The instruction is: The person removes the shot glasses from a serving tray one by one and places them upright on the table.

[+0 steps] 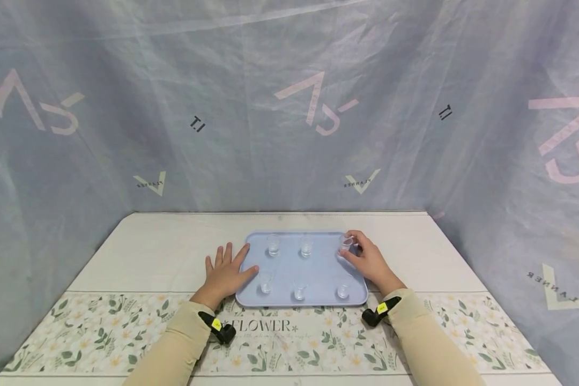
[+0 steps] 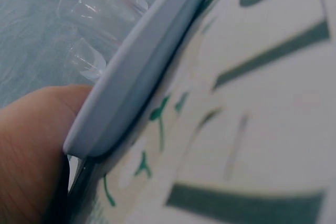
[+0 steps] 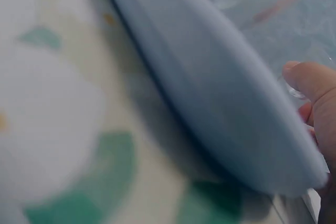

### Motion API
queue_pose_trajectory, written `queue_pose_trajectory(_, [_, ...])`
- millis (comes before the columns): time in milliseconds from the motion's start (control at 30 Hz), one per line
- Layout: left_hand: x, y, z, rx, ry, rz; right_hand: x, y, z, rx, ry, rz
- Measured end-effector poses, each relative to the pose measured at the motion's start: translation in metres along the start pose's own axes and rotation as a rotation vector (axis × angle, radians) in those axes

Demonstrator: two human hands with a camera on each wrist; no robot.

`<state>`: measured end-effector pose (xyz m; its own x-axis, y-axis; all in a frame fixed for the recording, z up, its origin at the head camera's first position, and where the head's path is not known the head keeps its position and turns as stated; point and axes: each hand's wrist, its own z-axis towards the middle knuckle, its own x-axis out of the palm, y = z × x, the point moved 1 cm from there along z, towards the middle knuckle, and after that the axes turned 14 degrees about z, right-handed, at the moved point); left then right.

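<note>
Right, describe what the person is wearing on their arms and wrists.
Both arms wear long beige sleeves: left sleeve, right sleeve. A small black device with a yellow tag sits at each wrist: left wrist device, right wrist device. The left hand and right hand are bare.

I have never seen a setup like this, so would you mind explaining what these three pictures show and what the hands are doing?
No machine here: a person works with bare hands and wears three cameras. The wide picture comes from the head; the two blurry close-ups come from the wrists, looking along the tray's edge. On the table lies a flowered runner and a pale blue tray carrying six small clear cups. The left hand rests flat, fingers straight, at the tray's left edge. The right hand pinches the back-right cup between thumb and fingers. The black clips at the cuffs are probably the wrist cameras.
</note>
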<state>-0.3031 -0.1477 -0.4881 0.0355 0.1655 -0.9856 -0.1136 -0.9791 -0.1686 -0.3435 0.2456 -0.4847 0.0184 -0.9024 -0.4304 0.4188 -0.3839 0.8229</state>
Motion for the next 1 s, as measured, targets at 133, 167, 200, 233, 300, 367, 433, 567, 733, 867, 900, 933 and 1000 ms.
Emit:
queue_pose_trajectory(133, [-0.003, -0.002, -0.001, -0.002, 0.0, -0.002, -0.012, -0.005, 0.001, 0.014, -0.041, -0.001])
queue_pose_trajectory(167, [-0.004, -0.003, -0.001, -0.001, -0.002, -0.006, -0.015, -0.007, 0.001, 0.02, -0.053, 0.011])
queue_pose_trajectory(200, [-0.005, -0.003, -0.001, 0.0, -0.004, -0.009, -0.019, -0.009, 0.001, 0.027, -0.067, 0.019])
queue_pose_trajectory(233, [-0.004, -0.003, 0.0, -0.002, -0.001, -0.011, -0.023, -0.011, 0.0, 0.03, -0.08, 0.027])
queue_pose_trajectory(300, [-0.001, -0.002, 0.002, -0.005, 0.011, -0.012, -0.032, -0.016, -0.001, 0.034, -0.106, 0.036])
queue_pose_trajectory(367, [0.003, 0.0, 0.004, -0.002, 0.009, -0.016, -0.042, -0.021, -0.003, 0.043, -0.141, 0.038])
queue_pose_trajectory(433, [0.006, 0.001, 0.005, 0.0, 0.011, -0.022, -0.052, -0.025, -0.005, 0.049, -0.172, 0.015])
queue_pose_trajectory(567, [0.003, 0.001, 0.005, 0.001, 0.004, -0.022, -0.073, -0.033, -0.01, 0.082, -0.219, -0.03])
queue_pose_trajectory(733, [-0.003, -0.003, 0.0, -0.004, 0.014, -0.006, -0.096, -0.042, -0.02, 0.134, -0.253, -0.091])
queue_pose_trajectory(867, [-0.002, -0.003, -0.002, -0.004, 0.022, -0.002, -0.109, -0.048, -0.027, 0.176, -0.279, -0.125])
queue_pose_trajectory(900, [-0.003, -0.003, -0.002, -0.003, 0.018, -0.001, -0.112, -0.049, -0.028, 0.19, -0.285, -0.129])
queue_pose_trajectory(933, [-0.003, -0.003, -0.002, -0.003, 0.017, 0.001, -0.115, -0.05, -0.029, 0.201, -0.29, -0.134])
queue_pose_trajectory(1000, [-0.004, -0.002, -0.003, -0.003, 0.012, 0.005, -0.119, -0.05, -0.031, 0.224, -0.305, -0.138])
